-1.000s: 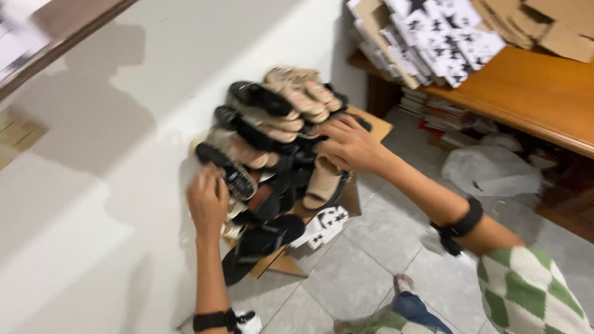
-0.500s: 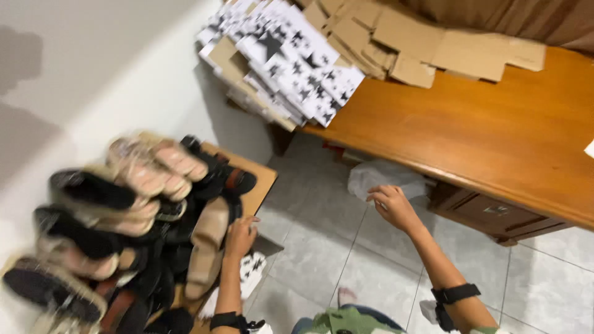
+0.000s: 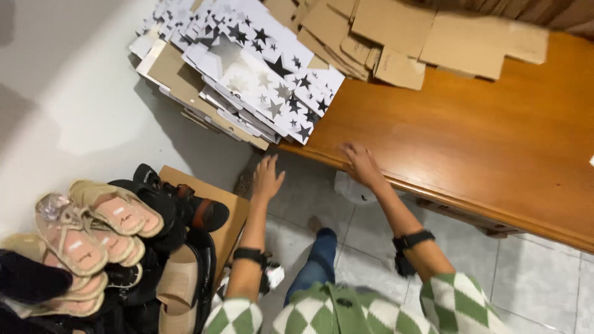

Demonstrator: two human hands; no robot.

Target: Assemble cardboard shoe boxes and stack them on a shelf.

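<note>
The person's right hand (image 3: 362, 166) rested open-fingered on the front edge of the wooden table (image 3: 470, 142), grasping nothing. The left hand (image 3: 267, 178) hung open in the air below. The stack of star-printed flat boxes (image 3: 260, 80) lay up and leftward, overhanging the table's corner, slightly nearer the left hand.

Left of the hands, the sandal pile (image 3: 105, 247) runs off the bottom and left edges. Beyond the hands, the cardboard sheets (image 3: 433, 37) are blurred and cut off at the top.
</note>
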